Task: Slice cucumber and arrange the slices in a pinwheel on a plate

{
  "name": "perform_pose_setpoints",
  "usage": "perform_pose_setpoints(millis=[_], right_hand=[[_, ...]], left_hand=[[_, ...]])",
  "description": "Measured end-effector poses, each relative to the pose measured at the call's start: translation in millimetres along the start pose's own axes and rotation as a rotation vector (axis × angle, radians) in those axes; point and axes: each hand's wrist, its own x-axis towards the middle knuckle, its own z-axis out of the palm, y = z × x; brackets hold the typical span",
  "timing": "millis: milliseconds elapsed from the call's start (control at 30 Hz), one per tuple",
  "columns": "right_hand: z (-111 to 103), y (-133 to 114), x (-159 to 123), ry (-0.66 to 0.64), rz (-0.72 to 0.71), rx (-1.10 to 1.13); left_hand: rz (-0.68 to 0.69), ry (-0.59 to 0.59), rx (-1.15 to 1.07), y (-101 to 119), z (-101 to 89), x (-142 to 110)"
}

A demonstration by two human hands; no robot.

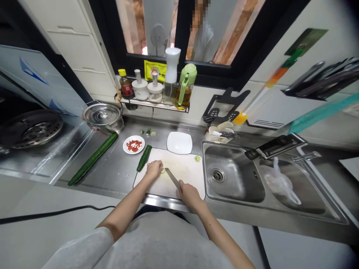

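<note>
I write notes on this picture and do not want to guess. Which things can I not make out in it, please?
All in the head view:
- What is under the left hand: hidden by the hand itself, so its grip is unclear.
- Handle of the knife: mostly covered by the right hand.
- Inside of the pot: hidden by its lid.
- Small print on the yellow-capped bottle: too small.
</note>
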Motion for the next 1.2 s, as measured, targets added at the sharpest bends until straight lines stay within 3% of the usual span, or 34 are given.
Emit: perform_pose_setpoints(millis=[267, 1200], right_hand=[[3, -13, 7, 0.0, -0.022, -0.023], [1, -30, 15, -0.01, -0.011, -0.123]], left_hand=[[0.013, 0.011, 0.008, -14, 0.4, 7], [0.013, -0.052, 0.019, -13, 0.2, 10]])
